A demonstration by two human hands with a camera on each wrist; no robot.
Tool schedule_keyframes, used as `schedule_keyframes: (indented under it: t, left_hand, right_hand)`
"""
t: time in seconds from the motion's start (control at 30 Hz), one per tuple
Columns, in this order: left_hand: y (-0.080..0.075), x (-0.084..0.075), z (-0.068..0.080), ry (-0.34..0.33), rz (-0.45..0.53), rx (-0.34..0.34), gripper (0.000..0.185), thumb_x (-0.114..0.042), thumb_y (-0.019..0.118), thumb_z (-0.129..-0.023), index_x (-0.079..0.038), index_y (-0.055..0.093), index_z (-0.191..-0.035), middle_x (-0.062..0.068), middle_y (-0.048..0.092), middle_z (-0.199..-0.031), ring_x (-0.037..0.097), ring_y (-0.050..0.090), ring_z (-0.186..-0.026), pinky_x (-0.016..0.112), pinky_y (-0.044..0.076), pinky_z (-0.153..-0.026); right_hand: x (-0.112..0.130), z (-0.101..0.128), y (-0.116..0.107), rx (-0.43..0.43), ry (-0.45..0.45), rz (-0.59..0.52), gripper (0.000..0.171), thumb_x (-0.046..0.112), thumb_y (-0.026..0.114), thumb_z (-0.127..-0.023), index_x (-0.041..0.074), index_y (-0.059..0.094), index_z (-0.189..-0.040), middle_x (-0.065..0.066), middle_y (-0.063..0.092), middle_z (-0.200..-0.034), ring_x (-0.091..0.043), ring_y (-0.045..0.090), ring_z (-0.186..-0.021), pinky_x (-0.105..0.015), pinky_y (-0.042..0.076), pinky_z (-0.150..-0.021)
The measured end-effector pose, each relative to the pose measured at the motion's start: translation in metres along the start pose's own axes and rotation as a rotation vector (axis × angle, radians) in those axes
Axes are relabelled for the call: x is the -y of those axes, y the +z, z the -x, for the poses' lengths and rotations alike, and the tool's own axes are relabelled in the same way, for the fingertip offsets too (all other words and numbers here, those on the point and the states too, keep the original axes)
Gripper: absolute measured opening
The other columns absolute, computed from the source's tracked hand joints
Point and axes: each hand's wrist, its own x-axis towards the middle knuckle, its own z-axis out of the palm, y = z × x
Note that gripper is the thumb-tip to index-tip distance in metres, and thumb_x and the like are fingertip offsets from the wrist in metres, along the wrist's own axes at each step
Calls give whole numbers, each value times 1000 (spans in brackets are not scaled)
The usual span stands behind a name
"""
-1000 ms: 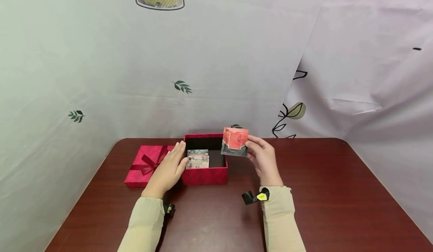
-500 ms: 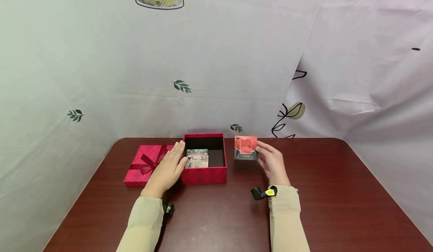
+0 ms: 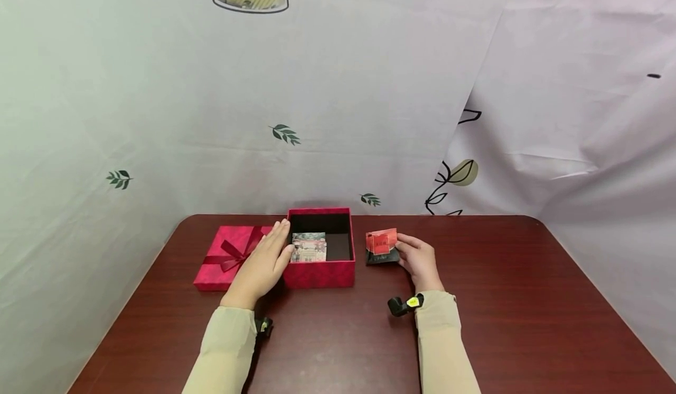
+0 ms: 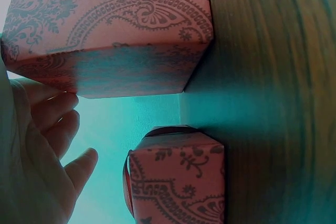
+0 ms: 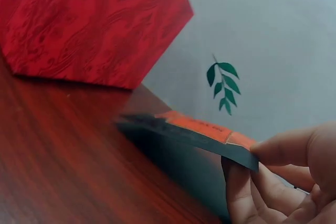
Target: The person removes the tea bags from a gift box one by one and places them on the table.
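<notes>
The right hand [image 3: 419, 259], right of centre in the head view, pinches a red-and-black sachet [image 3: 382, 246] by its right edge, thumb above and fingers [image 5: 239, 192] beneath; the packet's far end is down on the dark wooden bench [image 3: 502, 300], just right of the open red box [image 3: 320, 273]. A second ago the same sachet was held upright in the air above the box's right wall; half a second ago it hung lower and further right; now it slopes almost flat against the bench top. The left hand [image 3: 262, 265] has not moved: fingers straight, palm laid against the box's left wall, gripping nothing. Inside the box a printed packet [image 3: 308, 248] lies at the left of the dark floor, as before. The box lid [image 3: 224, 258], tied with a red ribbon bow, sits on the bench left of the box, partly behind the left hand. A leaf-printed cloth backdrop [image 3: 285, 135] fills the upper frame.
</notes>
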Motion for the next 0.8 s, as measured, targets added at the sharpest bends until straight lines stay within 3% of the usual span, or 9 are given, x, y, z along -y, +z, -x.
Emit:
schedule_keyframes:
  t: [0.27,0.47,0.6,0.8]
  left_hand:
    - [0,1,0,-4,1,8,64,-28,55,-104,-1,32,-157,16,29,-164,35,23,-152,55,23,-122]
    - [1,1,0,-3,5,4,65,-28,55,-103,0,32,-157,16,29,-164,36,23,-152,55,23,-121]
    - [0,0,0,4,6,-1,65,-27,55,-103,0,32,-157,16,30,-164,38,25,-151,55,24,-121]
    - [0,0,0,7,6,0,64,-27,55,-104,1,32,-157,16,30,-164,37,24,-152,55,24,-121]
  right_hand:
    - [-4,-2,9,-14,-24,144,31,7,64,-98,-2,68,-128,-23,63,-131,-14,67,-93,-21,57,-73]
    - [-3,-1,13,5,-65,181,32,3,65,-96,-7,67,-127,-27,65,-127,-14,69,-94,-24,58,-77]
    - [-3,0,16,11,-96,269,32,0,66,-94,-5,69,-126,-26,67,-124,-18,68,-97,-25,56,-78]
    - [-3,0,21,4,-133,381,33,1,65,-94,-3,69,-126,-25,61,-134,-32,59,-119,-42,52,-94]
